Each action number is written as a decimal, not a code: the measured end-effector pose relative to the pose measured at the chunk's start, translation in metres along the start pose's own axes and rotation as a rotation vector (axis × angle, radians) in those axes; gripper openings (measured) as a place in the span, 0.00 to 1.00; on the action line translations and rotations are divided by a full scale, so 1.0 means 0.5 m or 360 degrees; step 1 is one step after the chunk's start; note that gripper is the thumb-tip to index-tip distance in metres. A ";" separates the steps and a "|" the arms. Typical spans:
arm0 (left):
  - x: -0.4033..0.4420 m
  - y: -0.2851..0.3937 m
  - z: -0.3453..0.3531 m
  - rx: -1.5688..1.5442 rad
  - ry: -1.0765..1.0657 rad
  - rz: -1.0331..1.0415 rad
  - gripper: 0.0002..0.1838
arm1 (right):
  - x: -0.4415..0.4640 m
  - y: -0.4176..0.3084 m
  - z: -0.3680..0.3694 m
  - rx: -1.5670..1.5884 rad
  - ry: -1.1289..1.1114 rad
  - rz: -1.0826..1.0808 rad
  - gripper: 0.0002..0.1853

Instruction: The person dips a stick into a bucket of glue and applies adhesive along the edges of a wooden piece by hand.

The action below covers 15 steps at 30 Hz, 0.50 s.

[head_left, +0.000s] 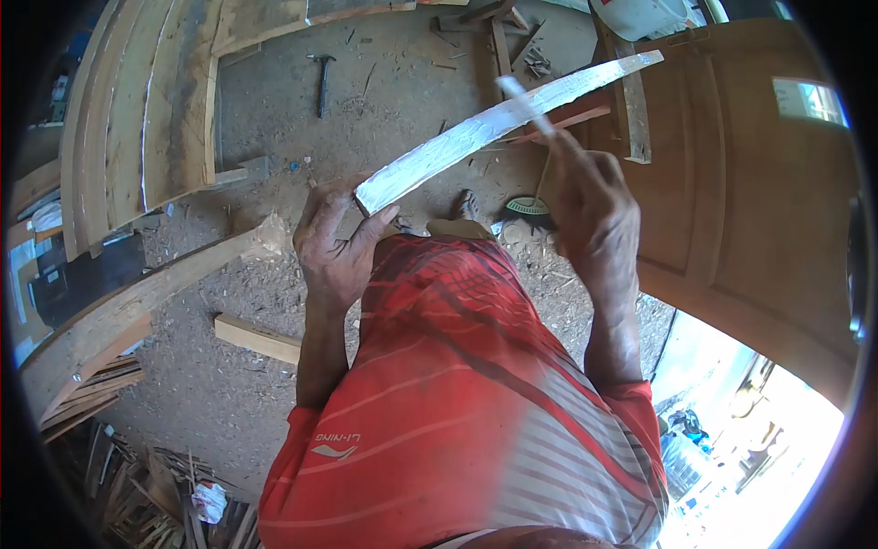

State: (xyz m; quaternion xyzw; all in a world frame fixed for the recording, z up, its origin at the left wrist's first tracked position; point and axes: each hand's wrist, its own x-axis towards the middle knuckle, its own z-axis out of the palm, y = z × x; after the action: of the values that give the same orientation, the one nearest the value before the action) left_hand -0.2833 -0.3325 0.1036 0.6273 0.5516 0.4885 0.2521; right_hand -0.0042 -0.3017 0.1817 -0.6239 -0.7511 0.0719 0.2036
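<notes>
A long wooden strip [476,131], its upper face coated in something white and wet-looking, slants from the middle up to the right. My left hand [337,240] grips its near end, thumb on one side and fingers on the other. Above the strip, my right hand [596,206] is closed around a thin, pale stick [526,105], blurred by motion. The stick's white tip crosses over the coated face; whether it touches is hard to tell. The strip's far end lies near a wooden upright at the right.
Jointed wooden boards [165,101] with white seams stand at left. A hammer [322,84] lies on the dirt floor. At right is a panelled wooden door [732,183]; a white bucket [640,14] sits top right. A curved timber [146,293] and a wood block [256,339] are lower left.
</notes>
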 end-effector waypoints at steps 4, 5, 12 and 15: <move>0.001 0.001 0.003 0.0021 0.0047 0.0095 0.18 | -0.021 0.008 0.024 0.0056 -0.0073 -0.0113 0.21; 0.001 -0.001 0.003 0.0043 0.0042 0.0105 0.18 | -0.029 -0.014 0.024 0.0150 -0.0104 -0.0135 0.20; -0.013 0.004 0.002 0.0028 0.0048 0.0116 0.19 | -0.057 -0.086 0.020 0.0169 -0.0211 -0.0218 0.25; -0.021 0.000 0.005 0.0015 0.0057 0.0165 0.20 | -0.074 -0.132 0.010 0.0233 -0.0261 -0.0497 0.28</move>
State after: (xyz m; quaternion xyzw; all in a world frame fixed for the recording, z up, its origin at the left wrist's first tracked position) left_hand -0.2803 -0.3416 0.0991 0.6474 0.5250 0.5095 0.2136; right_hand -0.0607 -0.3507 0.1931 -0.4752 -0.8457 0.1445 0.1953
